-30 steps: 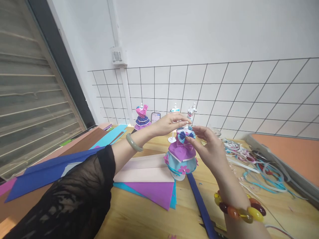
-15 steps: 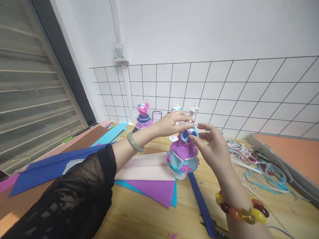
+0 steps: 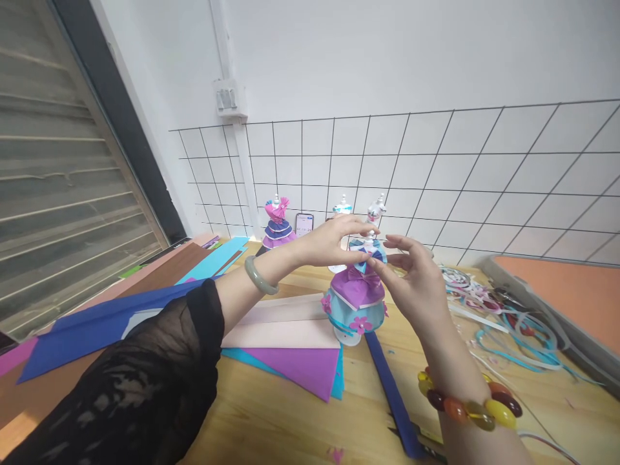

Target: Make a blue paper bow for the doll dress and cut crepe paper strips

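A small paper dress on a white mannequin stand sits mid-table, with a purple upper skirt, a light-blue lower skirt with pink flowers, and a blue bow at the chest. My left hand reaches over from the left, and its fingertips pinch the top of the mannequin. My right hand is at the dress's right side, with thumb and forefinger closed on the bow and the other fingers spread.
Stacked coloured sheets lie left of the dress and a dark blue strip runs toward me. Paper-strip scraps clutter the right, beside an orange-topped tray. Three more dressed mannequins and a phone stand by the wire grid.
My view has shifted slightly. Both hands stay at the top of the dress; my right fingers have closed in on the bow.
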Demonstrator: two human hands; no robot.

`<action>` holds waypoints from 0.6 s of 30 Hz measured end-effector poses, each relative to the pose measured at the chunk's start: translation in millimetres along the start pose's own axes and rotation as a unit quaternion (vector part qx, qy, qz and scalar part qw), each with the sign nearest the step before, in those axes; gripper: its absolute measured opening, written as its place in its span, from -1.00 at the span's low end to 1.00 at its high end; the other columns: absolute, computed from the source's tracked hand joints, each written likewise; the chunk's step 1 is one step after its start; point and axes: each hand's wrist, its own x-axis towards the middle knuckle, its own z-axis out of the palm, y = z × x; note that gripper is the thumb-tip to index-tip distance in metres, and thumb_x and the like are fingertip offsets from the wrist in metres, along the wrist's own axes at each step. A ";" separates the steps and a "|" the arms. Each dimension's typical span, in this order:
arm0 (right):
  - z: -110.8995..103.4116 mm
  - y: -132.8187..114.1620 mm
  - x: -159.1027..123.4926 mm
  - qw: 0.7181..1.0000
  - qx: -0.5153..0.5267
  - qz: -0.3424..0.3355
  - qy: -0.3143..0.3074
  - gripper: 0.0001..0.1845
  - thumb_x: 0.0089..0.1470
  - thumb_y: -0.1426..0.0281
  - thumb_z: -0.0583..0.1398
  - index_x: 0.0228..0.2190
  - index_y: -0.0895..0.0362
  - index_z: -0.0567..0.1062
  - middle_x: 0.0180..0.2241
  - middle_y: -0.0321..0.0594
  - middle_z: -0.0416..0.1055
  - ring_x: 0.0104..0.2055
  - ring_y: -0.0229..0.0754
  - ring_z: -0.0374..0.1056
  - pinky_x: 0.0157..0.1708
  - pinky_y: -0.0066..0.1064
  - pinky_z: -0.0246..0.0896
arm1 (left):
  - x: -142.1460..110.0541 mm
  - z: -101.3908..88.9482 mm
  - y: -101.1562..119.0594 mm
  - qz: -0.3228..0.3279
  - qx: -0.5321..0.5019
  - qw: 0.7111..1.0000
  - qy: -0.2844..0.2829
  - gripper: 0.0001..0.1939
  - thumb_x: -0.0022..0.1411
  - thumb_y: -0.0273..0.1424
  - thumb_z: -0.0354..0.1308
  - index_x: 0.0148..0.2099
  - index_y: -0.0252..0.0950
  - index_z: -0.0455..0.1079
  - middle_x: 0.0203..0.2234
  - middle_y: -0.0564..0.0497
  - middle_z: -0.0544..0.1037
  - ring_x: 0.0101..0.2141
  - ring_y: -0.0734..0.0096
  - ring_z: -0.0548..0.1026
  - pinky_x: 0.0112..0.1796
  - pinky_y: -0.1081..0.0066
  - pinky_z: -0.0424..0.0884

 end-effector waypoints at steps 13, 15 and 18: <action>0.8 3.4 1.9 0.983 0.152 0.081 -0.059 -0.43 -0.13 0.21 0.27 -0.05 0.03 0.32 -0.15 -0.12 0.37 -0.30 -0.14 0.40 -0.32 -0.21 0.38 | -1.2 -0.8 4.4 -0.036 0.014 0.999 -0.013 -0.56 0.02 -0.45 0.13 0.01 -0.20 0.28 -0.12 -0.03 0.39 -0.04 0.30 0.28 0.02 0.23 0.16; -0.1 4.4 2.3 0.980 0.166 0.093 -0.065 -0.42 -0.14 0.23 0.28 -0.04 0.03 0.32 -0.15 -0.12 0.37 -0.24 -0.13 0.39 -0.26 -0.19 0.37 | -1.4 -0.7 4.2 -0.038 0.015 0.999 -0.012 -0.56 0.02 -0.46 0.13 0.00 -0.20 0.28 -0.12 -0.03 0.39 -0.04 0.29 0.28 0.02 0.23 0.16; -1.8 6.2 2.3 0.971 0.196 0.096 -0.093 -0.40 -0.13 0.24 0.28 -0.01 0.02 0.31 -0.12 -0.12 0.36 -0.18 -0.11 0.37 -0.22 -0.18 0.36 | -2.0 -0.2 3.5 -0.040 0.016 0.999 -0.008 -0.56 0.01 -0.46 0.13 0.00 -0.22 0.28 -0.12 -0.04 0.39 -0.03 0.29 0.28 0.01 0.23 0.17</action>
